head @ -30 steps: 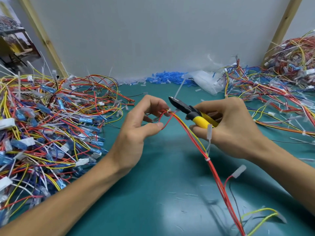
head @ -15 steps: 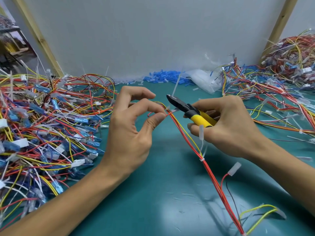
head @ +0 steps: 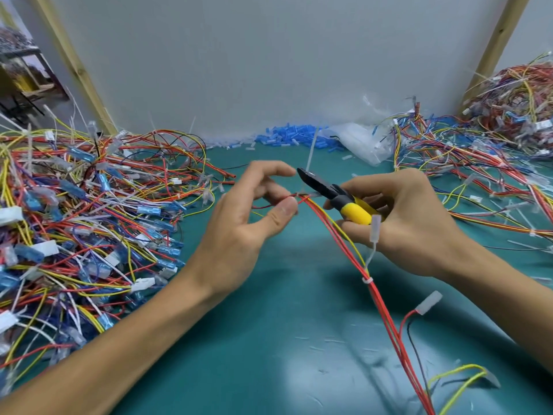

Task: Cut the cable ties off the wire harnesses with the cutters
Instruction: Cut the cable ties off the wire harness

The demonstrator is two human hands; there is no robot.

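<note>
1. Cutting the upper cable tie (head: 309,157) is the step in hand. The right hand (head: 413,223) is clenched around the yellow handles of the cutters (head: 335,196), whose black nose points left at the tie.
2. The left hand (head: 239,232) pinches the red wires of the wire harness (head: 380,298) between the thumb and a curled finger, just left of the tie. The index finger arches clear above.
3. Recommended: admit only the tie's strap between the blades. The nose lies very close to the red and yellow insulation, so a nicked wire is the likely fault. Whether the blades have closed cannot be told.
4. Recommended: keep the pinch taut so the strap stands away from the wires.
5. Condition of the harness: a slim bundle of red wires with one yellow, held above the green mat (head: 269,354) and trailing toward the lower right. The tie is translucent white, with its long tail standing upright beside the cutter nose.
6. A second tie (head: 366,280) cinches the bundle below the right hand and is uncut. A white connector (head: 429,302) hangs from a branch wire.
7. Tangled harness piles lie at left (head: 89,220) and right (head: 478,175).
</note>
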